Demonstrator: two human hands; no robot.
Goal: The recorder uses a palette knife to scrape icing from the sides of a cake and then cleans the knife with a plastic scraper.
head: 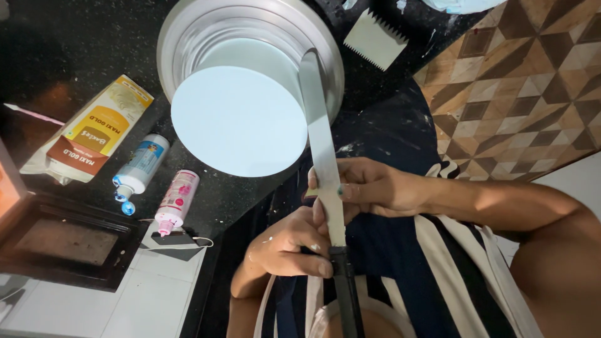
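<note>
low in the frame the left hand (285,247) grips the black handle of a long icing spatula (322,150), while the right hand (369,188) pinches its blade mid-length. above centre, the pale blue cake (235,119) on its turntable (188,37) looks smoothly coated already. bottles (159,181) lie left on the dark surface (62,50).

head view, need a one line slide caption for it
Both hands, left hand and right hand, hold a long spatula beside a pale blue frosted cake.
</note>
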